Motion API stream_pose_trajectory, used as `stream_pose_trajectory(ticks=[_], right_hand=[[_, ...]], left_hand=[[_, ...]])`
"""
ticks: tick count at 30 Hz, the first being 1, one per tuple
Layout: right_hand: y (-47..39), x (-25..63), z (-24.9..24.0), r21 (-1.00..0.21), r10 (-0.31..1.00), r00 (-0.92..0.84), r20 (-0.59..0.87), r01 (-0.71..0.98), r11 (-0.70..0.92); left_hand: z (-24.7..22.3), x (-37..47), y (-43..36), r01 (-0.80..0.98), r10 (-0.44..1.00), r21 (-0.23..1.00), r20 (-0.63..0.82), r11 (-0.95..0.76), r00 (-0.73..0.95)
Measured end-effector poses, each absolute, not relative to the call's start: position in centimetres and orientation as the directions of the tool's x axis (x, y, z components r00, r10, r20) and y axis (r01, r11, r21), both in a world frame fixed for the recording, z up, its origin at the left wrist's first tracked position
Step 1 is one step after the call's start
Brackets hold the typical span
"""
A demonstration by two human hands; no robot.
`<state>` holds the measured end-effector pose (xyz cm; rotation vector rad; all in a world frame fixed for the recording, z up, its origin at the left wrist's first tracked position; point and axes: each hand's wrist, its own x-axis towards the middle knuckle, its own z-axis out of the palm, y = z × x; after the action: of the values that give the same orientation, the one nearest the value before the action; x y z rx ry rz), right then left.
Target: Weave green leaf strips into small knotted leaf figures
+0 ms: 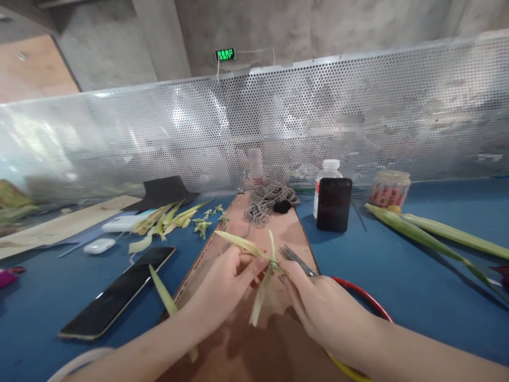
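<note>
Both my hands work close together above a brown board (278, 339). Between them is a small knotted piece of pale green leaf strips (259, 302), its ends sticking out several ways. My left hand (228, 273) pinches it from the left, thumb and forefinger closed near the knot. From the other side my right hand (314, 297) grips it with closed fingertips. Just behind the right hand lie scissors (296, 259) with red handles, partly hidden by that hand. A loose green leaf strip (164, 292) passes beneath my left forearm.
On the blue table lie a black phone (119, 294), a white earbud case (99, 246) and leaf scraps (167, 220) at left. Grey cord (270, 201) is heaped on the board's far end. At right stand a black phone-like slab (334, 205), a jar (390, 188) and long leaves (421, 239).
</note>
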<state>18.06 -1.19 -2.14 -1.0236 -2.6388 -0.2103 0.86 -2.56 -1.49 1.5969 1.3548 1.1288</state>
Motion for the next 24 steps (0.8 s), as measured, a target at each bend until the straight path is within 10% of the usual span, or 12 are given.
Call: stream_pose_trajectory(ticks=[7, 12, 24], right_hand=[[-0.8, 18.0, -1.1, -0.524, 0.716, -0.524, 0.462, 0.490, 0.696], [0.5, 17.6, -1.0, -0.922, 0.857, -0.481, 0.182, 0.220, 0.319], [1.1, 18.1, -1.0, -0.835, 0.821, -0.444, 0.360, 0.240, 0.496]], left_hand=[[-1.6, 1.0, -2.4, 0.249, 0.983, 0.954, 0.146, -0.169, 0.111], [-1.1, 1.0, -2.9, 0.359, 0.970, 0.905, 0.175, -0.227, 0.171], [-0.9, 1.2, -3.3, 0.524, 0.930, 0.774, 0.239, -0.356, 0.279]])
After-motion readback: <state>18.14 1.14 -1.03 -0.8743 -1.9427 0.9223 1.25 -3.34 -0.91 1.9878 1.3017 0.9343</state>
